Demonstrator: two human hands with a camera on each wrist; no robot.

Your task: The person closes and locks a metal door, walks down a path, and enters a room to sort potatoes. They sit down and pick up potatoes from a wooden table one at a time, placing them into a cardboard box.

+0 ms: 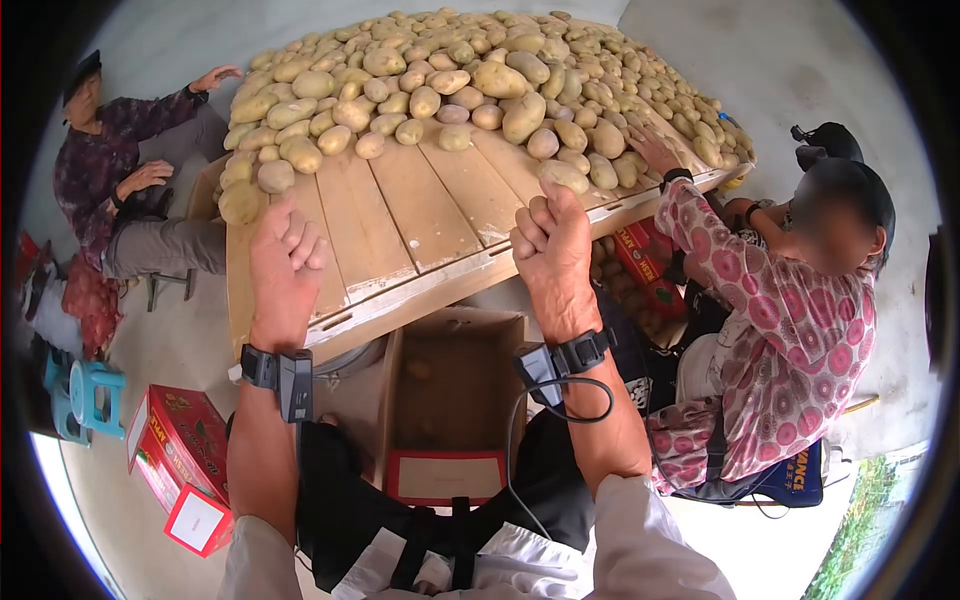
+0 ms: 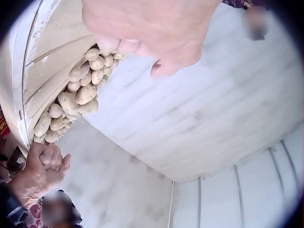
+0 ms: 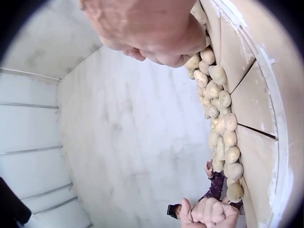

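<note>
The left hand [image 1: 285,265] is raised over the front of a wooden table [image 1: 395,215], its fingers curled and holding nothing. To its right, the right hand [image 1: 555,260] is held up likewise, fingers curled in and empty. A big heap of potatoes [image 1: 415,75] covers the back of the slatted tabletop. In the left wrist view, the left hand [image 2: 152,28] fills the top and the right hand [image 2: 40,173] shows as a fist. The right wrist view has the right hand [image 3: 147,28] at the top and the left hand [image 3: 209,216] fisted, thumb raised, at the bottom.
Below the table edge stands an open cardboard box [image 1: 455,330]. A person [image 1: 770,300] at the right has one hand on the potatoes; another person [image 1: 145,190] sits at the left. Red cartons [image 1: 185,440] and blue stools [image 1: 95,395] are on the left floor.
</note>
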